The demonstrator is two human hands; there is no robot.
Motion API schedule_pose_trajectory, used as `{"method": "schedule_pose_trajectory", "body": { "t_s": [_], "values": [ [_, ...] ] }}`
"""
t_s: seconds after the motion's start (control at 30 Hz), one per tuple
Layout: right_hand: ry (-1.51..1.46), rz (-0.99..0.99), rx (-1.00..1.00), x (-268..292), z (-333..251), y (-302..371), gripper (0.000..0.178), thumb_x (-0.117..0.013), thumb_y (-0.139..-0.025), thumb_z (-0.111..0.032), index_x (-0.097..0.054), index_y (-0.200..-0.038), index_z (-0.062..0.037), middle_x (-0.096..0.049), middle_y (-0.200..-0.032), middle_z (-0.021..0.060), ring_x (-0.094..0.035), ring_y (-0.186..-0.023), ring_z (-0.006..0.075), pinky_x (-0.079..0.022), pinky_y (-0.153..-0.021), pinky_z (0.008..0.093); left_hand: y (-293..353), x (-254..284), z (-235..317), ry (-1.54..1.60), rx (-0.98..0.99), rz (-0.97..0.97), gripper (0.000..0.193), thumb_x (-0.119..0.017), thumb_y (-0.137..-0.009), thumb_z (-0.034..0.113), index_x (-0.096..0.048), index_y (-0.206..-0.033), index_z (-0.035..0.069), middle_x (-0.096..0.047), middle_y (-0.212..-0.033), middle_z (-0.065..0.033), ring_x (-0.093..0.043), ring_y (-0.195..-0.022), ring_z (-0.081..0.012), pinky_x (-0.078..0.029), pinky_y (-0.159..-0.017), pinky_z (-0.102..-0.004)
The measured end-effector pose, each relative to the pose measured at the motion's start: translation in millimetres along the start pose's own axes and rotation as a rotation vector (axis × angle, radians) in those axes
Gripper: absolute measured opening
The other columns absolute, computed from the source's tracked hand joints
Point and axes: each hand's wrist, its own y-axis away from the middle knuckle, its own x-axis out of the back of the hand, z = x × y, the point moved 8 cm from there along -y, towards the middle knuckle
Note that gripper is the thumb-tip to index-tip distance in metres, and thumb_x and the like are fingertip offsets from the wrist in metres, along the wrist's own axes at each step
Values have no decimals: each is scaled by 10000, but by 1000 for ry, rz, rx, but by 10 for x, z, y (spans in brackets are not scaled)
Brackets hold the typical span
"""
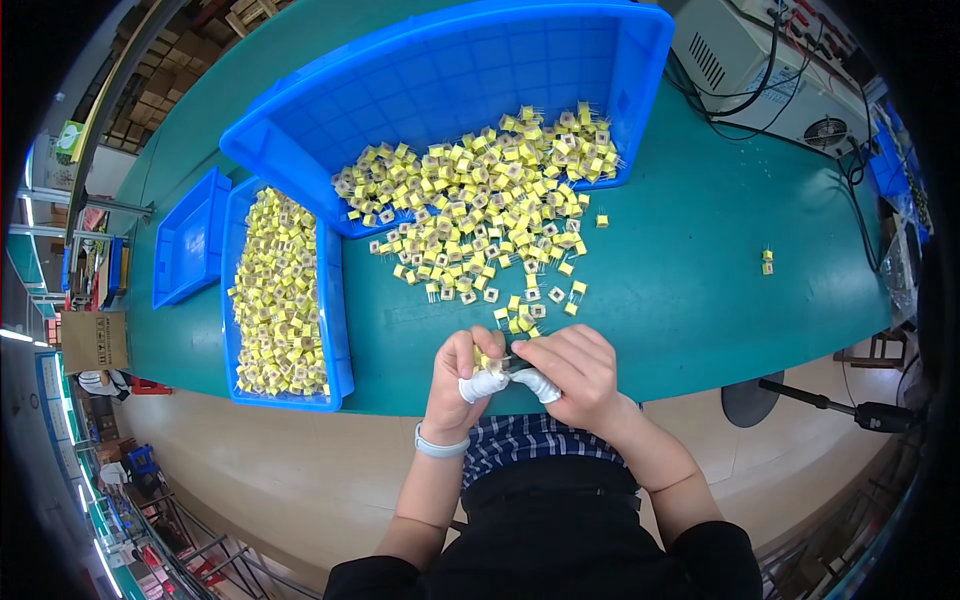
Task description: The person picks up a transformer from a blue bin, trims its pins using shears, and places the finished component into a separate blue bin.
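My left hand (pixel 462 372) is closed with a small yellow-taped transformer (pixel 490 362) pinched at its fingertips. My right hand (pixel 577 372) is closed against it from the other side, gripping a small dark piece (pixel 517 358) whose kind is hidden by the fingers. White wrapping covers both thumbs. Just beyond my hands lies a loose pile of yellow transformers (pixel 460 245) with thin wire pins. The pile runs back into a large blue bin (pixel 460 75), tilted with its opening toward me. On the left, a blue tray (pixel 338 370) holds many more such parts.
A shallower blue tray (pixel 188 245) leans farther left. Two yellow parts (pixel 767 262) sit apart on the green table (pixel 690 290) at the right. A pale instrument case (pixel 765 80) with black cables (pixel 868 225) stands at the back right. A black stand (pixel 830 402) is beside the near right edge.
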Motion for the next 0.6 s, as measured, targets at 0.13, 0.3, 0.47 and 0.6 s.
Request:
{"method": "schedule_pose_trajectory", "body": {
  "t_s": [0.13,0.3,0.47,0.6],
  "values": [
    [3,-6,8,-12,11,22,378,-738,-628,-52,-715,-1002,0,-684,-810,85,-637,-674,248,-462,-610,354,4,8,-7,-2,-6,-9,407,-811,-760,-44,-462,-759,166,-615,-1010,-33,-520,-919,-152,-459,-785,-273],
    [3,24,-6,42,3,5,327,-763,-691,-75,-714,-1004,5,-704,-829,104,-660,-683,262,-483,-619,358,-11,-55,52,-35,12,22,233,-729,-881,64,-518,-951,135,-564,-1020,-45,-496,-860,-136,-445,-751,-263],
    [-2,112,-44,160,41,23,276,-773,-779,-105,-708,-1023,7,-718,-828,108,-682,-687,263,-497,-637,349,5,-37,154,346,71,-64,138,-510,-1037,244,-518,-1087,116,-480,-988,-48,-415,-736,-107,-409,-607,-236],
    [-30,147,-90,205,75,34,306,-776,-768,-107,-702,-1036,20,-718,-842,122,-680,-697,268,-496,-641,349,16,18,213,350,72,-72,213,-466,-1063,293,-499,-970,104,-448,-923,-29,-376,-667,-91,-382,-515,-219]
  ]
}}
